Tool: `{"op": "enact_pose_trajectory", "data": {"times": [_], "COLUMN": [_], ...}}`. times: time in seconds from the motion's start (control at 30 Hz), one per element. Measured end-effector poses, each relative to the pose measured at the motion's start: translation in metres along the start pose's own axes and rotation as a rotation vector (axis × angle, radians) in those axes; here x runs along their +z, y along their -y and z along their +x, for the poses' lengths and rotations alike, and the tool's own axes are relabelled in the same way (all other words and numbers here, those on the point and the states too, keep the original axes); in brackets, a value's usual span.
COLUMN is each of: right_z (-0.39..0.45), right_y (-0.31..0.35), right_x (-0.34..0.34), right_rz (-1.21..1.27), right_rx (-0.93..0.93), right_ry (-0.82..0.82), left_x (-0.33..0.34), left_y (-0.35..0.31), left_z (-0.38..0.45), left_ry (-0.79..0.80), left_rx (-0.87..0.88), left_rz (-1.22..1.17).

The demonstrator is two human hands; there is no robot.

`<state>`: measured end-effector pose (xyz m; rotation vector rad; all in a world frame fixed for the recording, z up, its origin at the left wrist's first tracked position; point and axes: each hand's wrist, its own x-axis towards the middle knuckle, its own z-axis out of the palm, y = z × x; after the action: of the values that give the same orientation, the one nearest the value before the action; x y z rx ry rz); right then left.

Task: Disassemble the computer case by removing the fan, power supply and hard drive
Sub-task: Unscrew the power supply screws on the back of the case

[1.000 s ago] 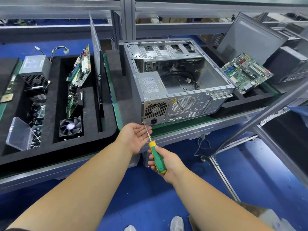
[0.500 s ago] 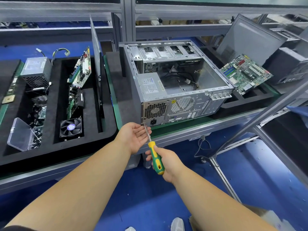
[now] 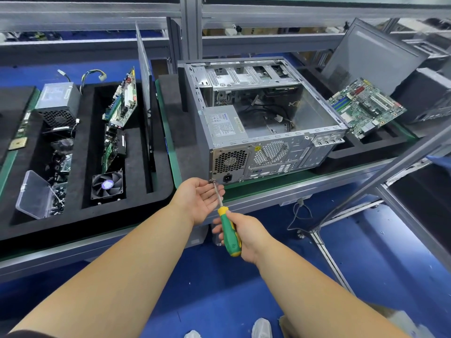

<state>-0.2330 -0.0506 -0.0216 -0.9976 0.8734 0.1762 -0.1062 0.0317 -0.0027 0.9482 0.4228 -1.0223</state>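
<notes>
An open grey computer case (image 3: 317,111) lies on its side on the bench, back panel toward me. Its power supply (image 3: 225,123) sits in the near left corner, with loose cables on the case floor behind it. My right hand (image 3: 244,234) grips a green and yellow screwdriver (image 3: 229,231), and the tip rests on a screw at the lower left corner of the back panel. Just under that screw my left hand (image 3: 200,197) is held palm up, fingers relaxed and cupped beside the shaft.
A black foam tray (image 3: 83,213) on the left holds a removed fan (image 3: 107,185), another power supply (image 3: 57,103), circuit boards and a clear screw box (image 3: 34,195). A motherboard (image 3: 363,107) and a side panel (image 3: 371,54) lean at the right. Metal frame bars cross on the right.
Both hands stay at the lower left corner screw; the screwdriver handle has shifted only slightly in my right hand.
</notes>
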Motion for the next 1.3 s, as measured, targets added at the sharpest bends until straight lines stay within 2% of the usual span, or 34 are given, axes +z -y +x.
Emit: {"op": "enact_pose_trajectory", "data": {"times": [0.3, 0.43, 0.6, 0.8, 0.93, 1.1, 1.17, 1.3], "right_z": [0.003, 0.001, -0.003, -0.001, 0.001, 0.0, -0.003, -0.01], "right_y": [0.0, 0.003, 0.008, 0.004, 0.001, -0.009, -0.009, -0.004], "right_x": [0.007, 0.008, 0.001, -0.006, -0.005, -0.002, -0.002, -0.012], "right_rz": [-0.108, 0.016, 0.098, -0.051, -0.093, -0.257, -0.189, -0.005], "right_rx": [-0.03, 0.057, 0.091, -0.007, -0.054, -0.181, -0.15, 0.029], "right_ry": [-0.035, -0.028, 0.087, 0.061, 0.033, -0.023, -0.003, 0.155], "left_x": [0.0, 0.0, 0.0, 0.001, 0.002, 0.005, 0.005, 0.004], "left_y": [-0.001, -0.001, 0.001, 0.005, 0.013, 0.019, 0.019, 0.021], "left_z": [0.0, 0.001, 0.002, 0.007, 0.013, 0.023, 0.025, 0.026], "left_ry": [-0.009, -0.012, -0.009, -0.062, -0.143, -0.234, -0.23, -0.202], "left_rx": [-0.008, -0.005, -0.009, 0.006, 0.035, 0.116, 0.138, 0.144], "left_rz": [0.005, 0.013, -0.001, 0.099, 0.25, 0.294, 0.287, 0.255]}}
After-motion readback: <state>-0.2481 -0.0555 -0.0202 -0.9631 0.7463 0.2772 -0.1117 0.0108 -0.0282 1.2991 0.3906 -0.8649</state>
